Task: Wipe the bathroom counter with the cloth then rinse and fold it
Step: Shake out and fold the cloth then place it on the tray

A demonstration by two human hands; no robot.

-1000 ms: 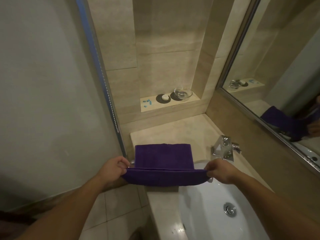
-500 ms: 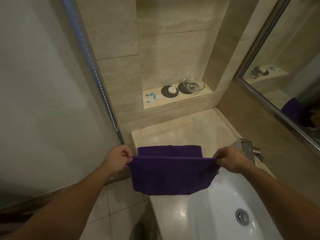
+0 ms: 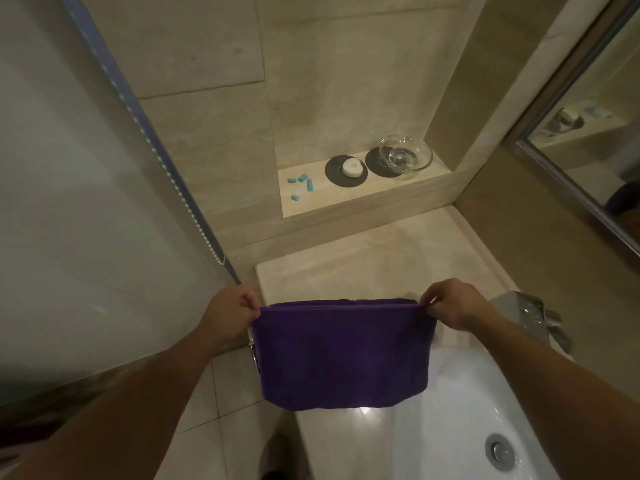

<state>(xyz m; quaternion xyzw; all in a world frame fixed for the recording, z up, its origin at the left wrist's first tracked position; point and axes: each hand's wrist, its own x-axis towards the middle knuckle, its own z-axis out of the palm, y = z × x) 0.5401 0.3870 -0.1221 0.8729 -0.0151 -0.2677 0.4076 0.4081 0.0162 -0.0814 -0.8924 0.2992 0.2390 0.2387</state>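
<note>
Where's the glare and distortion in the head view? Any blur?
Head view: dim warm light; a bright glare spot on the white sink rim just below the purple cloth; wide-angle bending curves the glass panel edge and mirror frame; faucet and forearms look soft, the niche sharper.

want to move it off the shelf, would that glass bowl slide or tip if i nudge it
The glass bowl looks low and wide, so it would probably slide rather than tip. It seems to sit partly on a dark round mat, which may grip it a little. Being clear glass near the shelf edge, it is likely fragile, so lift it instead.
</note>
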